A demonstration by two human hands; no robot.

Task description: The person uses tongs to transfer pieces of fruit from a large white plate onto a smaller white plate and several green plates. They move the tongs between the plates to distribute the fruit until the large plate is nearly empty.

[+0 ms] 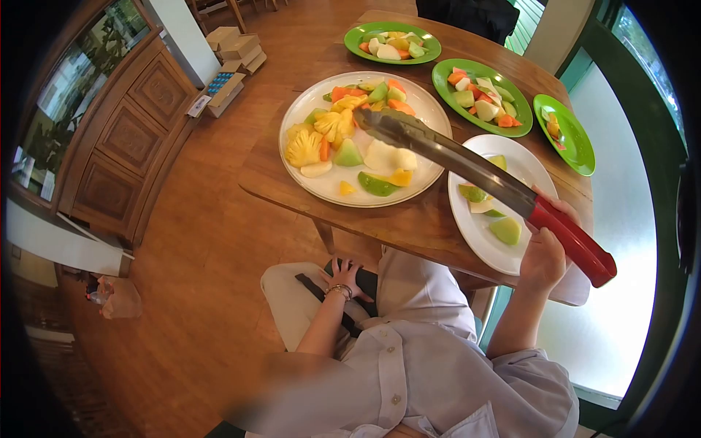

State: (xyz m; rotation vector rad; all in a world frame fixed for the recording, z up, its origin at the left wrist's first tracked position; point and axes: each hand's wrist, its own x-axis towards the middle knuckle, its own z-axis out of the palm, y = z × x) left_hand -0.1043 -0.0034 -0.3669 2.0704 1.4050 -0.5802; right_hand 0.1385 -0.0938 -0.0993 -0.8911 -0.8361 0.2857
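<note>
My right hand [549,247] is wrapped round the red handle of a pair of metal tongs [467,164]. The tips of the tongs reach over a large round white plate [314,186] of cut fruit, with pineapple slices [304,148], green melon pieces and orange chunks. Whether the tips grip any fruit cannot be made out. Below the handle lies an oval white plate [478,237] with a few green wedges [505,231]. My left hand [346,279], a bracelet at its wrist, rests on my lap with fingers spread, holding nothing.
Two green plates of mixed fruit, a far one [354,50] and a nearer one [445,86], stand at the back of the wooden table [285,186]. A smaller green plate [583,150] sits by the right edge. Cardboard boxes [241,47] and a bag [120,298] are on the floor.
</note>
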